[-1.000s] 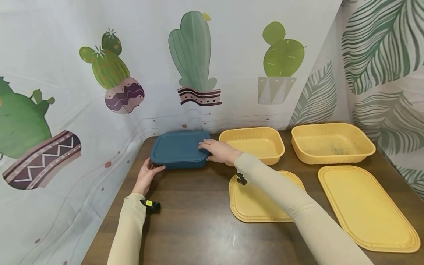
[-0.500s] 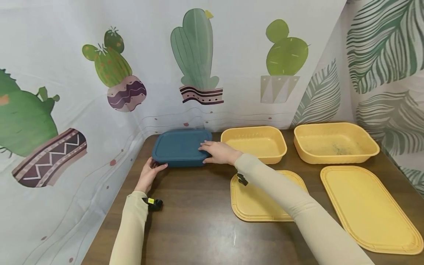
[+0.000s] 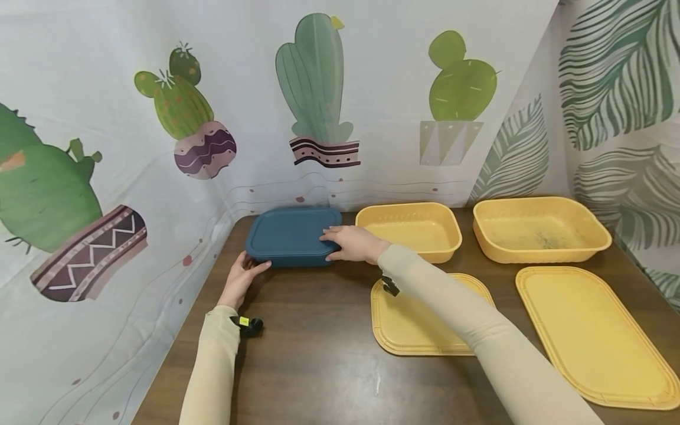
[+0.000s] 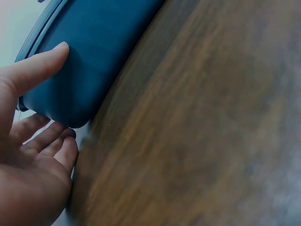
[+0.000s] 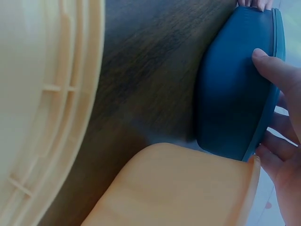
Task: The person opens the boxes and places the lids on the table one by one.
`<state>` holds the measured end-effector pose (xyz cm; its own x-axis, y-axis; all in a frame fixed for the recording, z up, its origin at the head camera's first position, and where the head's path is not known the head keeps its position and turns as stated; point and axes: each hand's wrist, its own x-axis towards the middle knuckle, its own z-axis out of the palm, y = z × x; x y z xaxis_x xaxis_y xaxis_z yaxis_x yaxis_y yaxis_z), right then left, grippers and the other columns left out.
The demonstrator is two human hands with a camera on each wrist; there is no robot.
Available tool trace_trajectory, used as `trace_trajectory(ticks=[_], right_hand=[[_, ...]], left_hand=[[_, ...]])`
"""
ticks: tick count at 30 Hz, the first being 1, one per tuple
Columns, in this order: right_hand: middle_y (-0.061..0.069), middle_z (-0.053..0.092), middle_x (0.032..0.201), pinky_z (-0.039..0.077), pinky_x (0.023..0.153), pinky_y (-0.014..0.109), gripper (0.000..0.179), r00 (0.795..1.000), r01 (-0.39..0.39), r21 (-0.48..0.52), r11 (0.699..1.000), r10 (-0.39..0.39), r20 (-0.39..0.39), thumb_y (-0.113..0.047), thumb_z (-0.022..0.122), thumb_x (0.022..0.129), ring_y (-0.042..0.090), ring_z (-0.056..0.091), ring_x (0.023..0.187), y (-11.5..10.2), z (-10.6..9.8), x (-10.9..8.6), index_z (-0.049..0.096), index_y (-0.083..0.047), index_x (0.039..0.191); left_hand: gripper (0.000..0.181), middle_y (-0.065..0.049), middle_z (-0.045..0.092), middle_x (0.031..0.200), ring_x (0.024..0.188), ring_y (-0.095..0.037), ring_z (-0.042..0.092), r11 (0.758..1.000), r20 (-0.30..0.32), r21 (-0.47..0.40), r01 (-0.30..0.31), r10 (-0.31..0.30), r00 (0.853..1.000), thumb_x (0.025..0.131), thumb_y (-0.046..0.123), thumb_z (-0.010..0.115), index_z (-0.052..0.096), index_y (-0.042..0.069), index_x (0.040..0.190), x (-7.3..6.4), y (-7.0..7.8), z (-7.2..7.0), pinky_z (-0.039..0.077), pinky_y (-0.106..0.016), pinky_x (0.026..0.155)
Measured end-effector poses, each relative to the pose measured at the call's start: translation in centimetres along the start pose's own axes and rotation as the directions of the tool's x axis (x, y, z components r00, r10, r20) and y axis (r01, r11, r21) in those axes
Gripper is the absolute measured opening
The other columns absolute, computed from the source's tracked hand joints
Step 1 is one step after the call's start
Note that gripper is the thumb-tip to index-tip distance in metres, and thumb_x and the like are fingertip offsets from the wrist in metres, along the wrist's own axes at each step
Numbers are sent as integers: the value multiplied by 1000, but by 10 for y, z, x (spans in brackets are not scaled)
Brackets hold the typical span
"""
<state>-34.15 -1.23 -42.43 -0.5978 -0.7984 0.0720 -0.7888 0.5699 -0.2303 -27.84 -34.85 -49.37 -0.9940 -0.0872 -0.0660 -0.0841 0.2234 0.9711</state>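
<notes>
A blue lidded food container [image 3: 294, 233] rests on the table at the far left, its lid on. My left hand [image 3: 240, 280] holds its near left corner; in the left wrist view the thumb [image 4: 59, 52] lies on the front wall and the fingers reach round the end. On the other end, my right hand [image 3: 355, 243] grips the container with its thumb [image 5: 268, 63] on the front wall and its fingers over the lid's edge. Right of it stands a smaller yellow container [image 3: 411, 227], without a lid, beside the right hand.
A larger open yellow container [image 3: 542, 230] stands at the back right, with dark marks inside. Two yellow lids lie nearer: a smaller lid [image 3: 409, 321] partly under the right forearm, and a longer lid [image 3: 600, 336] at right. A printed cloth [image 3: 382, 88] hangs behind the table [image 3: 308, 354].
The whole view has shifted slightly, moving the scene a little to the right. Both hands stay on the blue container, which shows no clear movement on the table.
</notes>
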Motion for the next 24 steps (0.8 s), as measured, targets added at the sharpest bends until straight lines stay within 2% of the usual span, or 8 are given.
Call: trace_trajectory(ticks=[8, 14, 24], right_hand=[[13, 47, 153, 34, 115, 42, 62, 999, 2, 51, 999, -3, 33, -43, 72, 93, 29, 41, 143, 2, -6, 1, 57, -9, 143], [12, 46, 153, 33, 116, 42, 63, 998, 7, 69, 998, -11, 54, -45, 71, 94, 29, 41, 142, 4, -7, 3, 57, -10, 144], [9, 47, 153, 33, 116, 41, 64, 998, -11, 108, 994, 4, 67, -47, 70, 93, 28, 42, 142, 6, -10, 4, 57, -11, 145]], left_hand=[[97, -14, 20, 165, 152, -29, 18, 999, 1, 30, 28, -28, 1000, 91, 26, 78, 13, 8, 162, -2, 1, -1, 21, -42, 121], [94, -14, 18, 165, 152, -28, 16, 999, 9, 12, 38, -38, 999, 93, 22, 75, 13, 8, 162, -2, 2, -2, 18, -42, 121], [93, -17, 23, 163, 151, -29, 21, 999, -9, 16, 32, -32, 999, 92, 20, 76, 16, 5, 161, -4, 3, -1, 21, -41, 121]])
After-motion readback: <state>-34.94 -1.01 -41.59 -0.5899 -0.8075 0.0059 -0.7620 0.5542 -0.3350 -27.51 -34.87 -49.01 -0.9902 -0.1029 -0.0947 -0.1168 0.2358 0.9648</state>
